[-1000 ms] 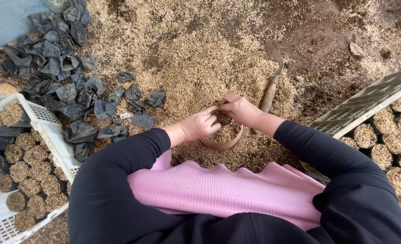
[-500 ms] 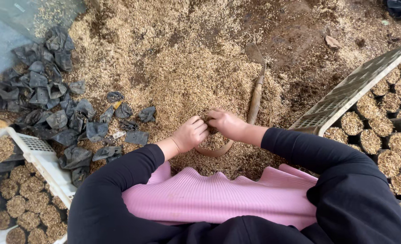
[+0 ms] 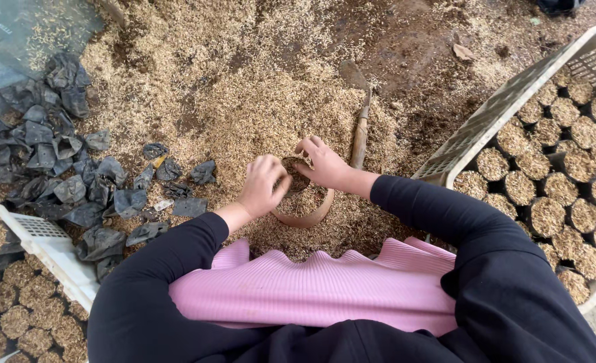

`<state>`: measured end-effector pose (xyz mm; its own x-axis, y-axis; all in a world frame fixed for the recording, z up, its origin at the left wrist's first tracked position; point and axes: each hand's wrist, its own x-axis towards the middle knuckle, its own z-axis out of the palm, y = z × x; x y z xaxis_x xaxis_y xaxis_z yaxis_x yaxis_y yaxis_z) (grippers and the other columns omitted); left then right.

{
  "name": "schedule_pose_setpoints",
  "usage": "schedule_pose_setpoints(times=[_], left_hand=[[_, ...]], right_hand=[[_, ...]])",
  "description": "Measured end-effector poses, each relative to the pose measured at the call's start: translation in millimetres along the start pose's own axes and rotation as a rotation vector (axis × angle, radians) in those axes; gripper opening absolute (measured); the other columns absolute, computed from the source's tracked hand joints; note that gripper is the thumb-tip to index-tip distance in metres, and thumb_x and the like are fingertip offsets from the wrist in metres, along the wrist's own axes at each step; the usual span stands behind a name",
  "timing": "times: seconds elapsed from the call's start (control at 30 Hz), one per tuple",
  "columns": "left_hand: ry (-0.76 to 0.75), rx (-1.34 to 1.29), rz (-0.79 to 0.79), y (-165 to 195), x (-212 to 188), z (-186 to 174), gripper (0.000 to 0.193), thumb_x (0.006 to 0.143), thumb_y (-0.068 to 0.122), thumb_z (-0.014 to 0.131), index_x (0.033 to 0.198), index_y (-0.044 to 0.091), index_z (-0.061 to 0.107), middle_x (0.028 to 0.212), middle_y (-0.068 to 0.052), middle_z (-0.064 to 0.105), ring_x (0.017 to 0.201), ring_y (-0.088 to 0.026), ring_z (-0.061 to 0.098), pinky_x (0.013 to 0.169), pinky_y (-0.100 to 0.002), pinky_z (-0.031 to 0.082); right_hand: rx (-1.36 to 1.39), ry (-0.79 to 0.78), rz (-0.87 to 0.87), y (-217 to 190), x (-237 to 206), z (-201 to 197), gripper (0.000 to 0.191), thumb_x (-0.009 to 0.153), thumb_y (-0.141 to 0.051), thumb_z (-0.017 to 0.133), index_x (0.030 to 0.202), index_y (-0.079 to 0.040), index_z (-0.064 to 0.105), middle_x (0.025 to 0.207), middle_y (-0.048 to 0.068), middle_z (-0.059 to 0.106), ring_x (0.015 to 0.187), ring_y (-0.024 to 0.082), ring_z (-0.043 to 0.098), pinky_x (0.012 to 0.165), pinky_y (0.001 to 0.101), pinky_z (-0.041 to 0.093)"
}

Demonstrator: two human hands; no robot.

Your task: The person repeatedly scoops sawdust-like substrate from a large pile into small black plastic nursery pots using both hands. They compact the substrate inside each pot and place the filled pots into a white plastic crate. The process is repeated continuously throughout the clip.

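My left hand and my right hand are together over a mound of husk mix, both closed around a small dark planting bag filled with the mix. Just below the hands a tan ring-shaped hoop lies half sunk in the husks. My black sleeves and a pink ribbed garment fill the lower view.
A heap of empty black bags lies to the left. A white crate at lower left and a grey crate at right both hold several filled bags. A wooden-handled trowel rests in the husks beyond my right hand.
The view has shifted slightly. My hands stayed over the hoop and have lifted the small bag a little, fingers closing tighter around its rim.
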<state>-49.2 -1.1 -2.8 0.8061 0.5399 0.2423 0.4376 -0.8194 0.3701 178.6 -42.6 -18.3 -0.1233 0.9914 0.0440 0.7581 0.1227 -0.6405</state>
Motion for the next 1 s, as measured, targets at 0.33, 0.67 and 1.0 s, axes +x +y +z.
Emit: schedule_pose_setpoints(times=[0.33, 0.67, 1.0], left_hand=[[-0.415, -0.500, -0.984, -18.2, 21.0, 34.0, 0.047, 0.106, 0.045, 0.043, 0.117, 0.003, 0.060, 0.082, -0.011, 0.067, 0.072, -0.021, 0.065, 0.066, -0.036, 0.052], [-0.152, -0.062, -0.577, -21.9, 30.5, 42.9, 0.045, 0.107, 0.036, 0.047, 0.092, 0.003, 0.073, 0.079, -0.015, 0.070, 0.068, -0.027, 0.061, 0.070, -0.046, 0.051], [-0.384, -0.603, -0.562, -6.8, 58.0, 14.5, 0.051, 0.109, 0.040, 0.036, 0.119, 0.004, 0.071, 0.073, -0.005, 0.075, 0.057, -0.014, 0.065, 0.056, -0.030, 0.051]], right_hand=[[0.456, -0.452, 0.600, -23.1, 10.0, 4.7, 0.050, 0.108, -0.038, 0.042, 0.140, 0.000, 0.041, 0.074, 0.015, 0.071, 0.057, 0.023, 0.071, 0.051, 0.0336, 0.064], [0.309, -0.318, 0.487, -13.8, 13.9, 7.3, 0.042, 0.109, -0.032, 0.045, 0.106, 0.004, 0.065, 0.063, 0.011, 0.070, 0.050, 0.020, 0.071, 0.048, 0.0329, 0.062], [0.140, -0.118, 0.569, 6.7, -63.9, -192.3, 0.033, 0.103, -0.034, 0.051, 0.125, -0.014, 0.066, 0.093, 0.011, 0.075, 0.067, 0.019, 0.068, 0.064, 0.0346, 0.061]])
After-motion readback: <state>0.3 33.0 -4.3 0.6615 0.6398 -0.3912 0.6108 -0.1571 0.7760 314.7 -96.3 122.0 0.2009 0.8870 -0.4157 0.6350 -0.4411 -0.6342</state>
